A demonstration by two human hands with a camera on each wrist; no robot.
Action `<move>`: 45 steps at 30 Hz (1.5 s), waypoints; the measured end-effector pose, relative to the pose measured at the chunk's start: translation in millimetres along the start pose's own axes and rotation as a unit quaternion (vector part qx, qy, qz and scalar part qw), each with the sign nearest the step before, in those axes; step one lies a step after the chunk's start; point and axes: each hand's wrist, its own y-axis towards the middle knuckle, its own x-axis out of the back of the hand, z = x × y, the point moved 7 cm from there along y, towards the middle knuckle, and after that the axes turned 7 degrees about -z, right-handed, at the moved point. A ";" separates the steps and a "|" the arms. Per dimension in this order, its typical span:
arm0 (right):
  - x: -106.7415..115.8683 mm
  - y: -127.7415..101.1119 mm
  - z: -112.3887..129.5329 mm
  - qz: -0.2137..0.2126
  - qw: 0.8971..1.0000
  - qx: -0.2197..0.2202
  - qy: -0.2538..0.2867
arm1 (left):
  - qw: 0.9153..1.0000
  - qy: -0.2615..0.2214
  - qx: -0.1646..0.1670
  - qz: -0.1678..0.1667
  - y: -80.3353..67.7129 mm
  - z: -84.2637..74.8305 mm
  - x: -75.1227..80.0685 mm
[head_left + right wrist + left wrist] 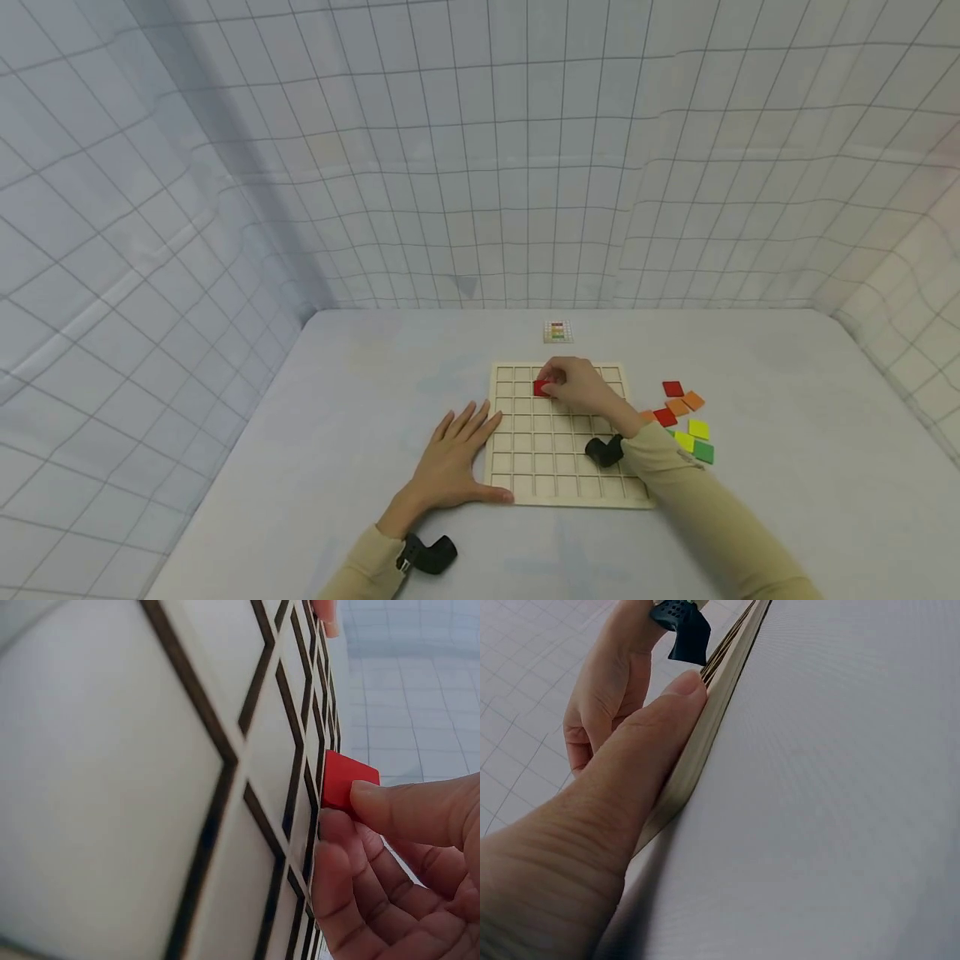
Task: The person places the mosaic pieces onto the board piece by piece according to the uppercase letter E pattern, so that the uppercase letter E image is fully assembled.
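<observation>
A pale wooden board [555, 454] with a grid of square recesses lies on the table. My right hand [577, 385] pinches a red square tile [341, 780] between thumb and fingers, over a cell in the upper part of the board. In the right wrist view the tile stands tilted, its lower edge at the grid. My left hand [450, 462] rests with spread, straight fingers along the board's left edge. Its thumb [660, 720] lies on the board's near edge in the left wrist view.
Right of the board lie loose red, orange, yellow and green tiles [699, 429], partly hidden by the right forearm. Behind the board is a small card [557, 332] with a coloured grid pattern. White grid-lined curtains [525, 167] surround the table.
</observation>
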 end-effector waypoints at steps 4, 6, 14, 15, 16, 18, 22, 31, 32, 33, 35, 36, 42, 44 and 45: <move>0.4 0.3 -2.3 -0.007 1.000 -0.019 -0.006 | 1.000 0.000 -0.001 0.002 1.3 -1.1 -1.6; 0.7 0.7 -3.2 -0.010 1.000 -0.019 -0.015 | 1.000 0.001 0.000 0.004 1.8 -1.4 -2.2; -0.1 1.5 -3.6 -0.011 0.999 -0.014 -0.047 | 1.000 -0.001 0.008 0.001 0.5 -0.4 -0.4; -0.2 0.8 -3.1 -0.010 0.999 -0.013 -0.049 | 1.000 -0.001 0.008 0.001 0.2 -0.2 -0.4; 0.0 0.2 -2.7 -0.009 0.999 -0.011 -0.049 | 1.000 -0.001 0.008 0.002 0.0 0.1 -0.5; 0.4 -1.2 -1.5 -0.007 0.999 -0.005 -0.047 | 1.000 0.000 0.009 0.005 -0.4 0.8 -1.3; 1.8 -2.7 0.5 -0.006 0.999 0.007 -0.044 | 1.000 -0.001 0.009 0.003 -0.3 1.4 -1.7; 0.7 -2.8 -3.2 -0.004 0.999 -0.002 -0.051 | 1.000 -0.003 0.008 0.001 -0.6 0.7 -1.5; 1.0 -3.5 -3.3 -0.005 0.999 -0.005 -0.048 | 1.000 -0.003 0.007 0.002 -0.4 0.2 -1.5; 1.2 -4.3 -3.4 -0.004 0.999 -0.007 -0.045 | 1.000 -0.005 0.006 0.001 -0.2 -0.4 -1.2; 1.4 -5.8 -3.7 -0.002 0.999 -0.012 -0.041 | 1.000 -0.006 0.005 0.001 0.1 -1.3 -1.4; 1.4 -6.4 -3.7 -0.002 0.999 -0.011 -0.041 | 1.000 -0.006 0.004 0.000 0.2 -1.7 -1.5; 0.8 -9.0 -0.5 0.016 0.998 0.031 -0.048 | 1.000 -0.002 0.010 0.001 0.3 0.0 -2.3; 1.7 -10.9 -0.1 0.029 0.997 0.051 -0.048 | 1.000 -0.006 0.013 0.001 0.4 0.5 -2.3; 3.0 -12.7 -0.6 0.035 0.997 0.056 -0.045 | 1.000 -0.006 0.013 0.001 0.6 0.6 -2.7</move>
